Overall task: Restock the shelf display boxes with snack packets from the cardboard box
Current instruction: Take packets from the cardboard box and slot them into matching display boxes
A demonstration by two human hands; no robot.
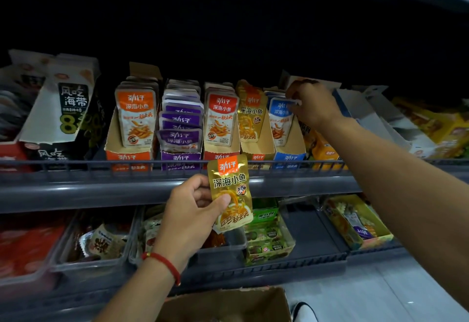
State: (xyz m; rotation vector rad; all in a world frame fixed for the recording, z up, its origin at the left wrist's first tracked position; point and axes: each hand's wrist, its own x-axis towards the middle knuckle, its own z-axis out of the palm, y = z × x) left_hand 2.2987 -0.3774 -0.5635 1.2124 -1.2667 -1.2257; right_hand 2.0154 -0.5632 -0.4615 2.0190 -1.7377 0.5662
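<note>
My left hand (193, 210) grips a gold packet (231, 192); my right hand (313, 104) pinches the blue packets (280, 121). I should square those upright, then slot gold into the gold box (257, 144).

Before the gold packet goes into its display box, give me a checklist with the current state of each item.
1. Left hand grips the gold foil snack packet: ok.
2. Packet matches the gold cardboard display box: ok.
3. Room in that box behind its one visible gold packet: cannot tell.
4. Right hand out of the way: not ok; it pinches a blue-labelled packet in the neighbouring blue box.
5. Brown cardboard supply box within reach below: ok.
</note>
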